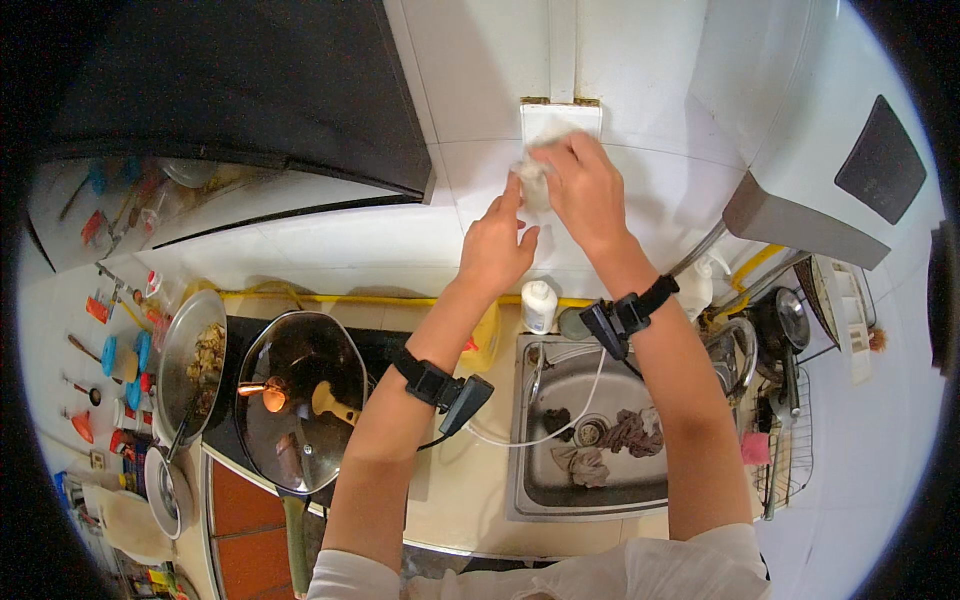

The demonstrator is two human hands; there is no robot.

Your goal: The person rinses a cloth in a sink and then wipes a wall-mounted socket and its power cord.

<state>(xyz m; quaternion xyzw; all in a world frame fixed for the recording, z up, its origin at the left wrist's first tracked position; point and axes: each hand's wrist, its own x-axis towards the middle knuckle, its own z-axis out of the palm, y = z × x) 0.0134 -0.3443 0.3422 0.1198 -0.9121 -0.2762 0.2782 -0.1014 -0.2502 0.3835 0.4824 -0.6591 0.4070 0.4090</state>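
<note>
A white plate [561, 117], likely an electrical cover, sits on the tiled wall below a vertical white conduit [561, 52]. My right hand [589, 187] is at the plate, fingers closed on a pale, blurred piece of cloth or tissue [534, 174]. The blur hides its exact shape. Just left of it, my left hand [495, 244] reaches up with the index finger extended to the pale piece's edge. Its thumb stands apart and no object shows in its grasp. Both wrists wear black straps with small devices.
Below my hands is a steel sink [547, 499] with wet rags [630, 433]. A white bottle [538, 307] and a yellow container [484, 337] stand behind. At left are a glass-lidded pan [300, 405] and a metal bowl [171, 375]. A dark range hood [247, 82] overhangs them; a white appliance [814, 217] projects at right.
</note>
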